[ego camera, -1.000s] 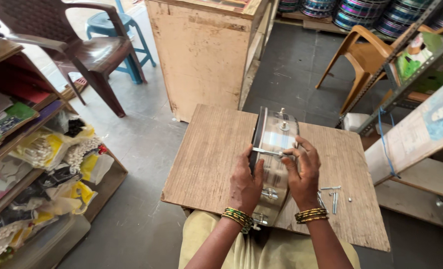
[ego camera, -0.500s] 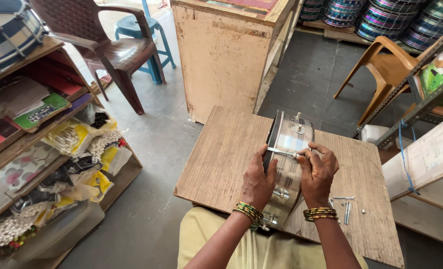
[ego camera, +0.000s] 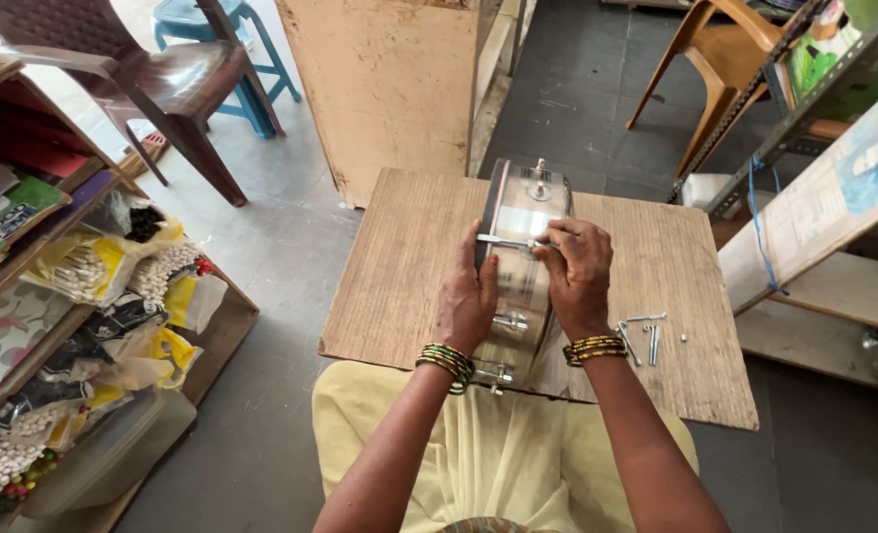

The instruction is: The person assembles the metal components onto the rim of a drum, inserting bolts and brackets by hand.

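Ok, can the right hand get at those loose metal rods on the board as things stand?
Probably yes: the loose rods lie bare on the wooden board just beside the right hand, nothing over them. But its fingers are on the steel drum shell.

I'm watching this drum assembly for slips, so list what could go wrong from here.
1. The metal drum shell stands on its edge on the wooden board, steadied only by the left hand and right hand; it might roll or tip.
2. The loose bolts lie near the board's right side and could be knocked to the floor.
3. The thin rod pinched across the shell may slip from the fingertips.
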